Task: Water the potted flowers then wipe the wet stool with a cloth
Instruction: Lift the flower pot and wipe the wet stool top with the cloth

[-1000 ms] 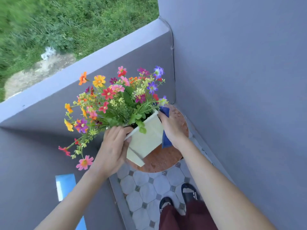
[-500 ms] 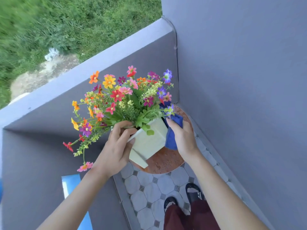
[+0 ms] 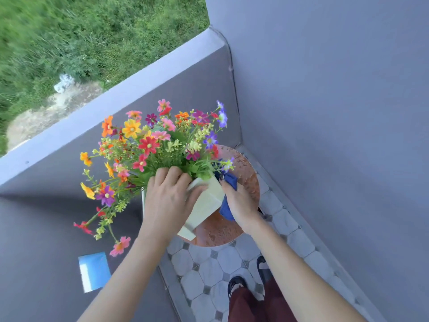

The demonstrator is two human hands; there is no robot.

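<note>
**Both hands closed, arms reaching forward**

Left hand (image 3: 166, 201), palm down, fingers (image 3: 173, 174) curled over the rim of the pot (image 3: 204, 205), thumb pressed on its near face. Right hand (image 3: 240, 203), wrapped around the cloth (image 3: 228, 182), knuckles against the pot's right side. Both forearms bare, extended up from the lower edge, converging, wrists nearly straight.

stool (image 3: 246, 168) top mostly hidden under pot (image 3: 206, 203), cloth (image 3: 228, 182) partly covered, grass (image 3: 69, 31) blurred, perhaps motion
</note>
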